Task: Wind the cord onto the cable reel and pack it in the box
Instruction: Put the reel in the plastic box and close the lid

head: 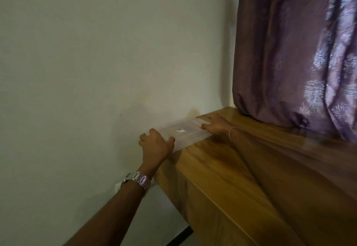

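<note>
A clear plastic box [183,132] with a lid lies on the far corner of a wooden table [222,168], against the wall. My left hand [156,145] grips its near left end, thumb on the front side. My right hand [216,125] holds its right end, fingers over the top edge. The picture is blurred. I see no cord and no cable reel; what the box holds I cannot tell.
A pale wall [96,62] runs along the left side of the table. A purple curtain [299,52] hangs down onto the tabletop at the back right. Something white [117,185] shows low by the wall, behind my left wrist.
</note>
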